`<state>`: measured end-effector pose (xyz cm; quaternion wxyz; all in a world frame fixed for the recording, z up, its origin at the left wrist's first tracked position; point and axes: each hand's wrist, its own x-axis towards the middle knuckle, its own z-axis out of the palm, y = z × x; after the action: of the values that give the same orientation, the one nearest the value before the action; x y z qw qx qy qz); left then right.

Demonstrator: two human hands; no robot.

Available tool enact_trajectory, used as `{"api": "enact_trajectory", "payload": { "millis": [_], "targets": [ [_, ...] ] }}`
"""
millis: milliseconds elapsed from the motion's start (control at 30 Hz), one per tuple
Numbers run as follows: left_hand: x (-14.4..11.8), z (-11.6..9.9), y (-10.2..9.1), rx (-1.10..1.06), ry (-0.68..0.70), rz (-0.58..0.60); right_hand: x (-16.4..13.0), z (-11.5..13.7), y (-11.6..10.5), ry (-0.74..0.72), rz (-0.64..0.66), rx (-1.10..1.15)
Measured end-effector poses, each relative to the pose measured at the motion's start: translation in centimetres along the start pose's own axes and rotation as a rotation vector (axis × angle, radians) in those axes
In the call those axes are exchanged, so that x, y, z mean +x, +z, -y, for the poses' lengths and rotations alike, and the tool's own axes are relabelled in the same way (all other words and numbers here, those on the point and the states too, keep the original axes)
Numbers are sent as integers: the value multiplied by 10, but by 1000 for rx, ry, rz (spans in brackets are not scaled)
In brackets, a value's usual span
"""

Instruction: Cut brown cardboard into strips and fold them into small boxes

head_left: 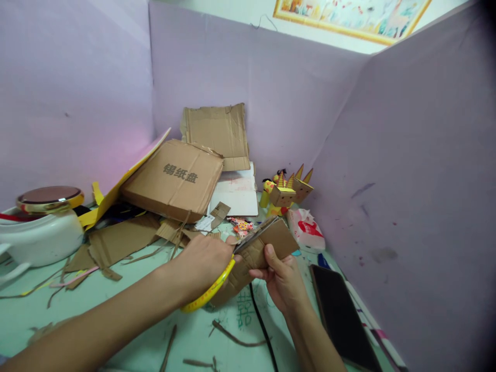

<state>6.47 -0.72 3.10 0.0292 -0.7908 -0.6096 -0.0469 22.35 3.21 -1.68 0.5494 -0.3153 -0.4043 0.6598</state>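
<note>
My left hand (205,258) grips yellow-handled scissors (211,292), whose blades sit on the upper edge of a small brown cardboard piece (273,240). My right hand (282,279) holds that cardboard piece from below and to the right, thumb on its near face. Both hands hover just above the pale green table (127,289), near its middle. The scissor blades are mostly hidden between my left hand and the cardboard.
A flattened cardboard box (176,178) and a cardboard sheet (217,132) lie at the back against purple partition walls (406,155). A cardboard figure (289,191), tissue pack (306,230), dark phone (341,315), black cable (263,325), white pot (42,232) and cardboard scraps (116,240) surround my hands.
</note>
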Motion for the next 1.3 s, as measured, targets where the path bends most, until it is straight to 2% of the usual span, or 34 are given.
{"api": "enact_trajectory", "payload": {
  "millis": [167, 367, 533, 667, 800, 900, 1033, 1300],
  "targets": [
    [3, 0, 9, -3, 11, -29, 1, 0, 0, -23, -5, -20],
    [1, 1, 12, -34, 12, -64, 1, 0, 1, 13, -20, -20],
    [-2, 5, 6, -68, 9, 19, 1, -1, -2, 23, 6, -18],
    [-4, 8, -3, -158, 83, 45, -1, -3, -1, 32, 42, -33],
    [3, 8, -5, -75, 184, 9, -5, -6, 4, 65, 121, -44],
    [9, 6, -1, -4, 134, -42, -5, -6, 6, 52, 99, -54],
    [10, 5, 3, 46, 131, -96, -5, -6, 7, 62, 103, -72],
    [9, 1, 2, -83, -14, -7, -6, -8, 7, 103, 111, -48]
  ]
}}
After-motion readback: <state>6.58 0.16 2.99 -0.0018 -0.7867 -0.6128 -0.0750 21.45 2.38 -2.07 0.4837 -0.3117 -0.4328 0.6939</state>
